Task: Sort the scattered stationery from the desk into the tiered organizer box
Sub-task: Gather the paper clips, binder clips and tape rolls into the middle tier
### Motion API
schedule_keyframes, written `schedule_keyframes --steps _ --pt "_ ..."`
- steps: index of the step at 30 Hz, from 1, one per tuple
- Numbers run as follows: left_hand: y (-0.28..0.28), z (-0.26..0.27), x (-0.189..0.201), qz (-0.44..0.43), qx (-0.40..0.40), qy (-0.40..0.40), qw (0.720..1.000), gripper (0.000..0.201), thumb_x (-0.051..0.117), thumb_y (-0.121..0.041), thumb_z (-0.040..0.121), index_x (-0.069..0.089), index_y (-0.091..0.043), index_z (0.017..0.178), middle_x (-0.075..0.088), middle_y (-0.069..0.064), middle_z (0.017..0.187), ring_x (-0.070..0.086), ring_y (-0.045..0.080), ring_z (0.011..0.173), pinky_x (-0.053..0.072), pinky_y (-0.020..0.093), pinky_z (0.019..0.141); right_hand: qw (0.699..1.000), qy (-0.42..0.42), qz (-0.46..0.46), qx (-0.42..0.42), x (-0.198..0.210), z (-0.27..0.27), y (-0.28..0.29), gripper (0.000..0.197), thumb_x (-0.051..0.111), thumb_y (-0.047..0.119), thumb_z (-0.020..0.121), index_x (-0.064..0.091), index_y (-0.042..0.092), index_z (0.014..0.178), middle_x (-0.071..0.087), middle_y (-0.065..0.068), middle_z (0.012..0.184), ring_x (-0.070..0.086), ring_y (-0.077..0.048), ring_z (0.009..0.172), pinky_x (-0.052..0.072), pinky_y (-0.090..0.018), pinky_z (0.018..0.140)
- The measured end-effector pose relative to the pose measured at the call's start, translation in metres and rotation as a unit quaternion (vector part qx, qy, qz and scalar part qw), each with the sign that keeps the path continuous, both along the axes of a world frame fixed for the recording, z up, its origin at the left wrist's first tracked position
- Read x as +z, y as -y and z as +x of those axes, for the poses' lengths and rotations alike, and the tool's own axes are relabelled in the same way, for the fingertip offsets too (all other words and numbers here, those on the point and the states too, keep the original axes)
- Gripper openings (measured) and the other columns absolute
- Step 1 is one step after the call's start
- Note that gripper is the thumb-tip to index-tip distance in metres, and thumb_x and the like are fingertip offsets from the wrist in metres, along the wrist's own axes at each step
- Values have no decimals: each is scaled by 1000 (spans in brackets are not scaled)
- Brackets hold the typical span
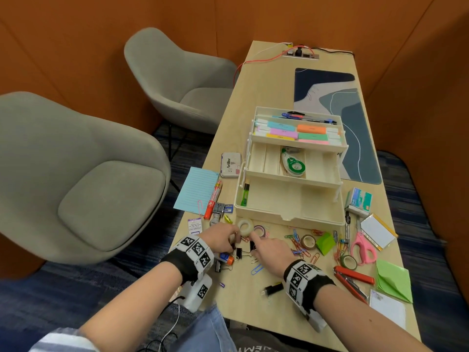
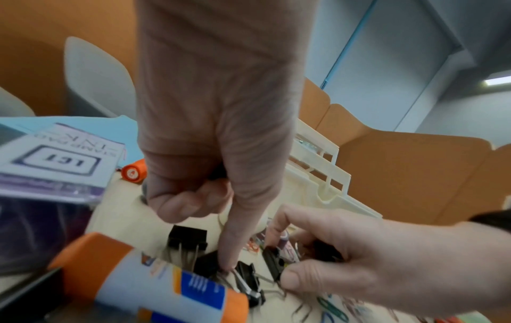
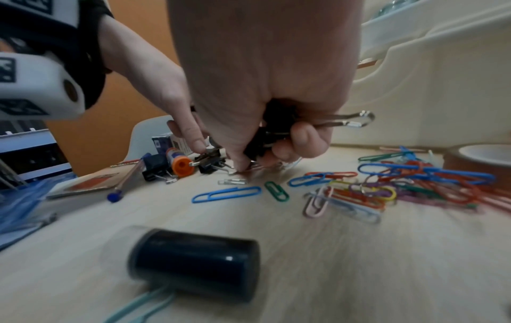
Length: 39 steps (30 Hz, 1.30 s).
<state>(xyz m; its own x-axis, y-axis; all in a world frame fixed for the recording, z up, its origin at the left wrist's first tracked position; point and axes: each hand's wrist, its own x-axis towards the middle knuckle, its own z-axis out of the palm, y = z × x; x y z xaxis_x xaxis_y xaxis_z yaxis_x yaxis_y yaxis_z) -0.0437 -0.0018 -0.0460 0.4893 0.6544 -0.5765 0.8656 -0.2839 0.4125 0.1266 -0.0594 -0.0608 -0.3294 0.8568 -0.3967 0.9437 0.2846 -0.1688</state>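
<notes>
The cream tiered organizer box (image 1: pixel 289 216) stands open mid-desk, with highlighters on top, correction tape in the middle tier and a green marker at the bottom. In front of it lie black binder clips (image 1: pixel 238 251) (image 2: pixel 188 237) (image 3: pixel 210 166). My left hand (image 1: pixel 228 238) (image 2: pixel 215 153) presses its index fingertip on one clip; its other fingers curl round something dark. Just right of it, my right hand (image 1: pixel 264 246) (image 3: pixel 262 109) grips a bunch of binder clips (image 3: pixel 356 119) and pinches another on the desk.
A clear tape roll (image 1: pixel 245 227) sits just beyond my hands. An orange-capped glue stick (image 1: pixel 225 257) lies at the left, coloured paper clips (image 1: pixel 297 240) at the right. A black cylinder (image 1: pixel 272 288) lies near my right wrist. Scissors (image 1: pixel 363 246) and green notes (image 1: pixel 393 278) lie further right.
</notes>
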Motion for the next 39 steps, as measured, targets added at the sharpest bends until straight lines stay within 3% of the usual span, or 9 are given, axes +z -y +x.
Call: schedule_keyframes --steps 12,18,22,25,28,31,33,36,39 --pt "-7 2 4 18 -114 -8 993 27 67 -15 84 59 -17 109 63 6 105 56 20 94 46 29 78 983 -151 6 -104 12 21 12 27 43 36 97 38 19 117 67 -7 95 62 -32 85 43 -36 69" --pt "-1 3 7 118 -251 -58 959 29 57 -22 90 47 -14 115 63 10 95 61 27 87 53 42 75 971 -176 -1 -162 12 37 18 26 43 38 97 39 23 118 51 5 75 49 -19 72 42 -35 68" --pt "-2 8 13 127 -316 -78 937 31 58 -25 91 48 -8 114 63 12 95 61 27 84 52 39 72 965 -192 -4 -178 14 46 20 23 43 39 96 38 27 115 61 8 78 57 -17 74 45 -33 71" --pt "-3 11 15 125 -325 -87 933 30 57 -25 92 48 -6 113 63 13 94 61 29 83 52 40 71 962 -197 3 -188 18 50 22 23 44 37 97 40 24 115 51 16 65 51 -11 70 39 -30 65" --pt "-2 14 25 123 -287 -73 947 33 55 -29 93 47 -6 116 61 13 98 59 27 86 46 34 66 959 -200 14 -200 20 57 25 23 45 37 96 40 24 115 49 12 64 46 -6 60 34 -25 55" --pt "-11 16 51 111 -187 33 976 33 54 -38 93 52 -11 112 63 5 94 56 16 78 46 25 66 948 -222 5 -229 20 64 29 22 46 40 95 39 29 112 62 9 83 58 -11 71 47 -31 67" --pt "-27 20 72 102 -70 131 984 30 56 -40 92 56 -15 108 60 -5 77 52 7 59 42 12 51 938 -240 -7 -251 18 69 32 20 47 42 94 38 32 109 64 10 91 63 -11 77 50 -35 74" --pt "-65 38 95 173 118 214 954 25 61 -39 89 59 -15 96 48 -12 62 40 1 49 30 14 48 931 -253 -12 -263 18 73 33 18 48 43 93 39 34 106 65 12 95 64 -9 85 51 -34 78" --pt "-105 59 100 215 224 197 930 30 60 -38 90 52 -15 73 44 -8 54 39 7 49 30 24 50 927 -260 -8 -269 27 73 27 18 49 39 94 42 28 107 58 11 75 59 -11 74 44 -30 66"
